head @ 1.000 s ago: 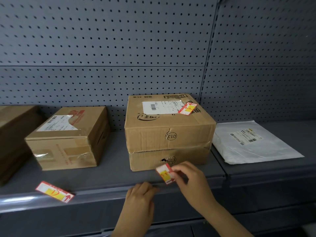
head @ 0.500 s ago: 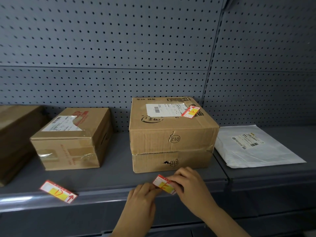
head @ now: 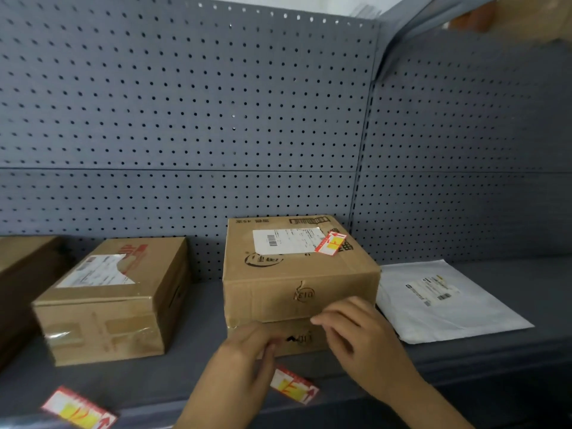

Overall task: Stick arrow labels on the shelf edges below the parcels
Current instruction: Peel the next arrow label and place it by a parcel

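Note:
A red-and-white arrow label (head: 294, 387) with a yellow patch lies flat at the shelf's front edge (head: 402, 385), below the two stacked cardboard parcels (head: 297, 274). My left hand (head: 244, 363) hovers just above it, hiding its left end, with fingers loosely curled and holding nothing. My right hand (head: 362, 339) is in front of the lower parcel (head: 306, 339), fingers apart and empty. A second arrow label (head: 79, 410) sits on the shelf edge at the lower left, below the left parcel (head: 114, 298). A third label (head: 330, 244) lies on top of the upper parcel.
A dark cardboard box (head: 21, 280) stands at the far left. A white mailer bag (head: 439, 301) lies flat on the shelf to the right of the stack. Grey pegboard (head: 216, 119) backs the shelf. An upper shelf's underside (head: 418, 23) shows at the top right.
The label that my right hand held now lies on the shelf edge. Both hands have let go and lifted up in front of the stacked parcels. The view has tilted upward.

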{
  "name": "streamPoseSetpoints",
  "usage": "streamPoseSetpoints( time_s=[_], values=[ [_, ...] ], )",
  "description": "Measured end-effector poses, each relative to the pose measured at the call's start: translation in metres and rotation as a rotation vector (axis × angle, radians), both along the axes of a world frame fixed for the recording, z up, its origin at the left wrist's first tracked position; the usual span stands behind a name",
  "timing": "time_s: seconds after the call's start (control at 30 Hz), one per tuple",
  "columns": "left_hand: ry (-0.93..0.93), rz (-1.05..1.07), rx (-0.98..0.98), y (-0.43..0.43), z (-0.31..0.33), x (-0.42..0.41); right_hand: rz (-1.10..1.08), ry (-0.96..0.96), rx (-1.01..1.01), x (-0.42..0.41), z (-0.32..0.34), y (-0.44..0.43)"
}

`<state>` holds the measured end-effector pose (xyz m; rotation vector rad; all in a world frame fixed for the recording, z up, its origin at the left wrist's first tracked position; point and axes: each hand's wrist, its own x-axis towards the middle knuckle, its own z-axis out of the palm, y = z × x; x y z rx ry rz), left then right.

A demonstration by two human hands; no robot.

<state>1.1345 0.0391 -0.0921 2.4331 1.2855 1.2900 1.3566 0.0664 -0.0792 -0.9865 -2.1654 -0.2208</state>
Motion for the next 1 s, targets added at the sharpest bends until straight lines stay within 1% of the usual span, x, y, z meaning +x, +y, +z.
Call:
streamPoseSetpoints(
  time_s=[0.07,0.13,0.23,0.33,0.43,0.5,0.7,0.8,1.0],
  values=[
    [0.026,-0.026,0.062,0.002,0.026,0.004,-0.024,0.023,0.065,0.003,0.023,0.01],
    [0.059,-0.045,0.119,0.008,0.049,0.008,-0.059,0.049,0.076,0.007,0.042,0.022],
    [0.112,-0.01,0.177,0.027,0.078,0.016,-0.092,0.072,0.049,0.014,0.063,0.041],
    [0.116,0.039,0.164,0.057,0.097,0.026,-0.036,0.052,-0.003,0.024,0.077,0.065],
    [0.148,0.1,0.169,0.086,0.105,0.035,0.016,-0.029,-0.067,0.034,0.085,0.096],
    [0.152,0.127,0.13,0.103,0.108,0.041,0.041,-0.093,-0.131,0.041,0.09,0.116],
    [0.184,0.17,0.089,0.139,0.113,0.05,0.107,-0.342,-0.456,0.05,0.103,0.165],
    [0.218,0.177,0.08,0.147,0.113,0.048,0.168,-0.345,-0.562,0.046,0.107,0.18],
    [0.301,0.176,0.099,0.152,0.113,0.047,0.177,-0.356,-0.589,0.041,0.11,0.193]
  ],
)
